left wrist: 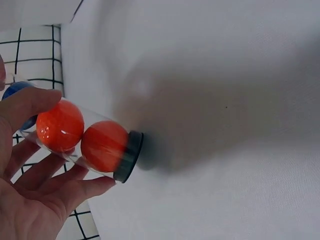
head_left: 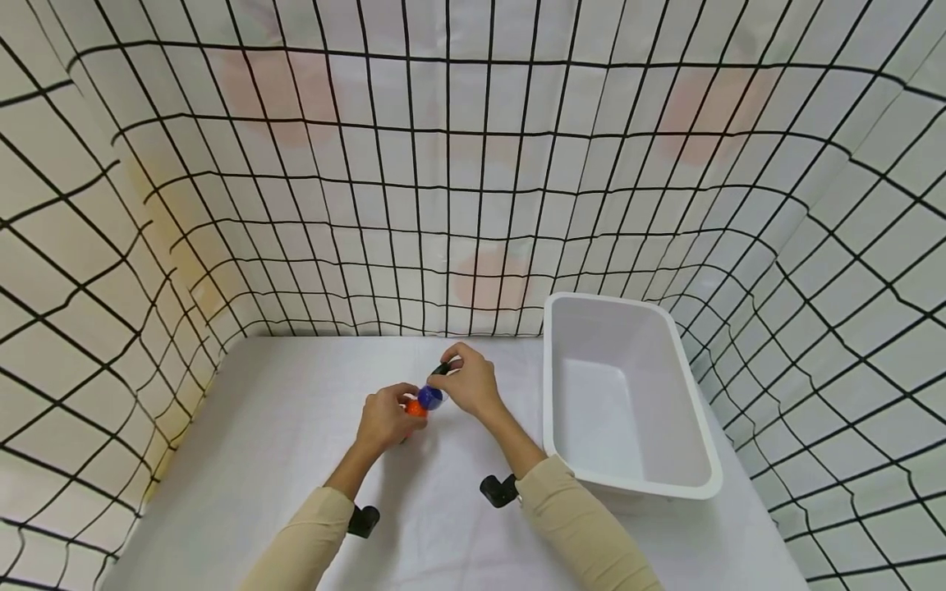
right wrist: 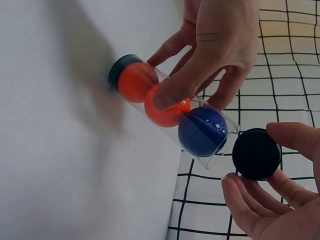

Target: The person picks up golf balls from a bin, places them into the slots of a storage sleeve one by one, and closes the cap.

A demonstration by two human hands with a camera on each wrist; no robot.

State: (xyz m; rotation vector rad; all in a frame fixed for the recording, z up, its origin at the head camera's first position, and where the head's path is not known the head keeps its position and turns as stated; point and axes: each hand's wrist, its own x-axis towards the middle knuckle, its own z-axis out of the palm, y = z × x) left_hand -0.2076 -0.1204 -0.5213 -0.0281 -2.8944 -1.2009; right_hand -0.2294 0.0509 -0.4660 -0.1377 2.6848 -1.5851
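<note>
A clear plastic tube holds two orange balls and a blue ball in a row. Its lower end wears a black cap, while the end by the blue ball is uncapped. My left hand grips the tube round its middle, tilted above the white table. In my right hand, thumb and fingers pinch a round black lid by its edge. The lid is right beside the tube's uncapped rim in the right wrist view.
To the right on the table stands a white plastic bin. Black wire mesh rises at the back and both sides of the white-covered table, with pale patterned cloth behind it. Black wrist devices sit below both hands.
</note>
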